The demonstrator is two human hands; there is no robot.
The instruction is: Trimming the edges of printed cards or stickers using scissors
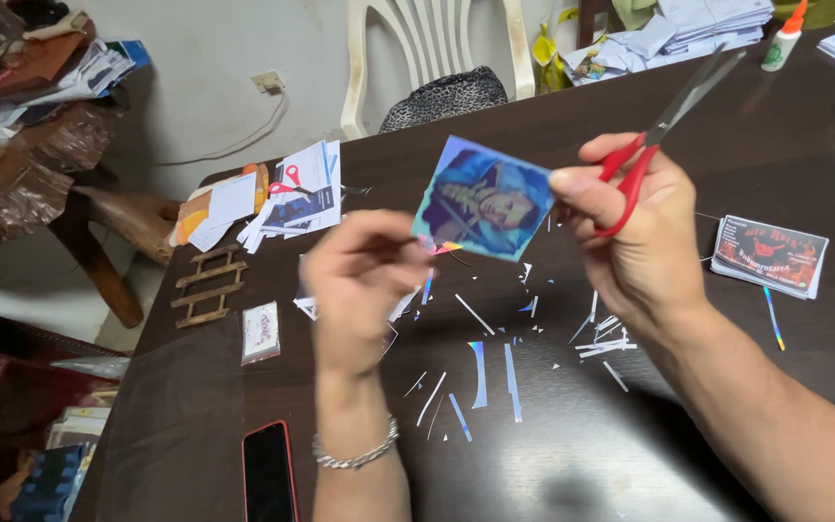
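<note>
My right hand (642,237) grips red-handled scissors (671,121), blades shut and pointing up to the right, and its thumb and forefinger also pinch the right edge of a small blue picture card (480,198). My left hand (359,280), with a silver bracelet on the wrist, sits just left of and below the card; its fingertips pinch a tiny colourful scrap (444,247) near the card's lower left corner. The card is held above the dark wooden table (756,155).
Thin shiny paper trimmings (495,372) litter the table below my hands. A stack of printed cards (770,254) lies at right, a phone (269,474) near the front edge, a second pair of red scissors (287,182) on papers at left, a glue bottle (785,39) and a white plastic chair (437,48) behind.
</note>
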